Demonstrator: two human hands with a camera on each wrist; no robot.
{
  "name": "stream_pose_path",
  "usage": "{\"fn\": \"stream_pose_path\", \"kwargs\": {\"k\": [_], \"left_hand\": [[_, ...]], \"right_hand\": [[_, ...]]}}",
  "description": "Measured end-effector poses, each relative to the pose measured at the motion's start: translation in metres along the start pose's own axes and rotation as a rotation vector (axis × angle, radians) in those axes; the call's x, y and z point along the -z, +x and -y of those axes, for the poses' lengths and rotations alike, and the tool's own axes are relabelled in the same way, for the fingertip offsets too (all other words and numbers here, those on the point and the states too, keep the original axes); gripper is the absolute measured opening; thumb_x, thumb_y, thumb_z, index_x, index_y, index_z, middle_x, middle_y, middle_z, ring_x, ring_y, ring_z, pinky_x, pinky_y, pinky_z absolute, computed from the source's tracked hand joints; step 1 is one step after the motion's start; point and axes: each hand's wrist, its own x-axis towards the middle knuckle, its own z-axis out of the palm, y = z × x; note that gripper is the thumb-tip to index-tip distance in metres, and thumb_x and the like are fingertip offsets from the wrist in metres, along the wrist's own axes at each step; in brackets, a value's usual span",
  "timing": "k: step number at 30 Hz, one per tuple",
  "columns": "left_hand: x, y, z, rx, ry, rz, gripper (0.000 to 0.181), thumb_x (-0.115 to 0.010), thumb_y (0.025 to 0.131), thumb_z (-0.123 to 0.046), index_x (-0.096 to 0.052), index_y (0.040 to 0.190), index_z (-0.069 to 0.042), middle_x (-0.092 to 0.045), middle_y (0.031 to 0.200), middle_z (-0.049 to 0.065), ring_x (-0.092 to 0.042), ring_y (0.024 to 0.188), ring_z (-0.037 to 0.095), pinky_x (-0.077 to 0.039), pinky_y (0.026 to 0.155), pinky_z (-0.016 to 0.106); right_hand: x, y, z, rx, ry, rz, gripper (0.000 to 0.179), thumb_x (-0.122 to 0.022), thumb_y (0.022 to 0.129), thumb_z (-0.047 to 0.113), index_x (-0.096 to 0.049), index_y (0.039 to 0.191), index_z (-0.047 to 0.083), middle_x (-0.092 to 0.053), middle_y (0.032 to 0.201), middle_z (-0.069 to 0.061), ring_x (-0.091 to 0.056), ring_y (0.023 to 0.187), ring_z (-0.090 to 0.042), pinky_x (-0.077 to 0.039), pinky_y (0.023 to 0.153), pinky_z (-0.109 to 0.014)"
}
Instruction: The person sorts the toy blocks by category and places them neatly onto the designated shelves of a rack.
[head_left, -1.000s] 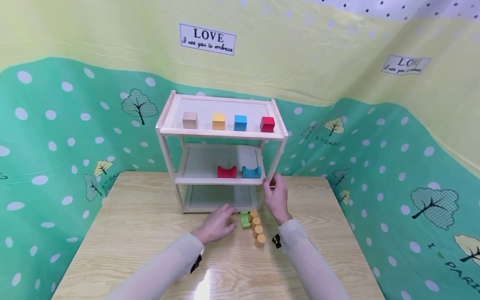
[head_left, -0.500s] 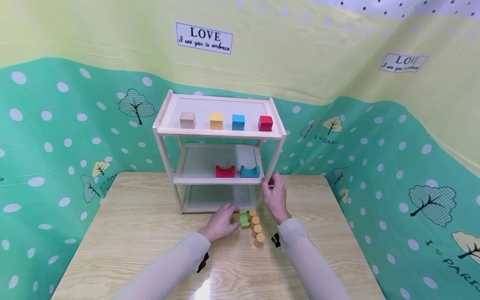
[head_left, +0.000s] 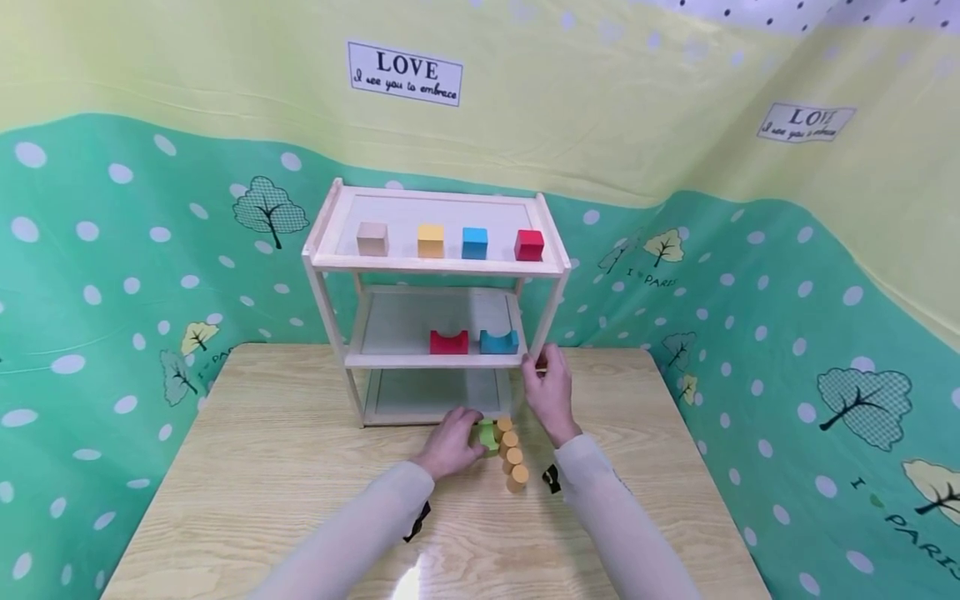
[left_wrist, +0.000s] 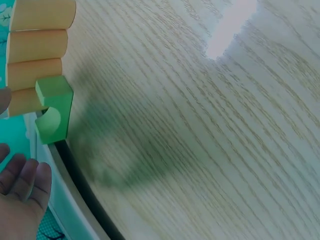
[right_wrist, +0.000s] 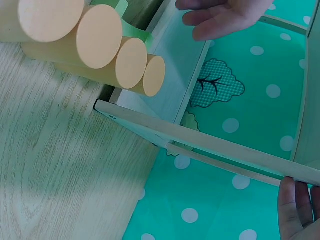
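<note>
My left hand (head_left: 450, 443) reaches around a small green block (head_left: 487, 437) with a curved notch, on the table before the bottom shelf. In the left wrist view its fingers (left_wrist: 40, 185) are spread, apart from the green block (left_wrist: 55, 107). A row of several orange wooden cylinders (head_left: 513, 458) stands right beside that block. My right hand (head_left: 551, 396) grips the right front post of the small white wooden shelf (head_left: 435, 361) at the middle tier. In the right wrist view, fingertips (right_wrist: 287, 192) press against the post (right_wrist: 210, 137).
Along the top tier sit a pinkish cube (head_left: 372, 239), a yellow cube (head_left: 431, 241), a blue cube (head_left: 474, 243) and a red cube (head_left: 528, 246). A notched red block (head_left: 448, 342) and a notched blue block (head_left: 498, 342) are on the middle tier. Patterned cloth (head_left: 645, 308) hangs behind.
My left hand has moved right, up to the green block, with its fingers now around it in the head view. The right hand stays at the shelf post.
</note>
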Motion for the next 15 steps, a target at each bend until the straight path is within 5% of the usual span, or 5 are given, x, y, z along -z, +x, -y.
{"fn": "stream_pose_path", "kwargs": {"k": [15], "left_hand": [[-0.016, 0.008, -0.007, 0.022, 0.021, -0.001, 0.056, -0.076, 0.079, -0.022, -0.055, 0.125, 0.002, -0.052, 0.113, 0.012, -0.052, 0.097, 0.022, -0.050, 0.082, 0.034]], "right_hand": [[0.000, 0.000, -0.002, 0.013, -0.004, -0.003, 0.007, -0.055, 0.093, 0.015, -0.054, 0.095, 0.009, -0.052, 0.088, -0.004, -0.056, 0.077, -0.017, -0.054, 0.063, -0.032]]}}
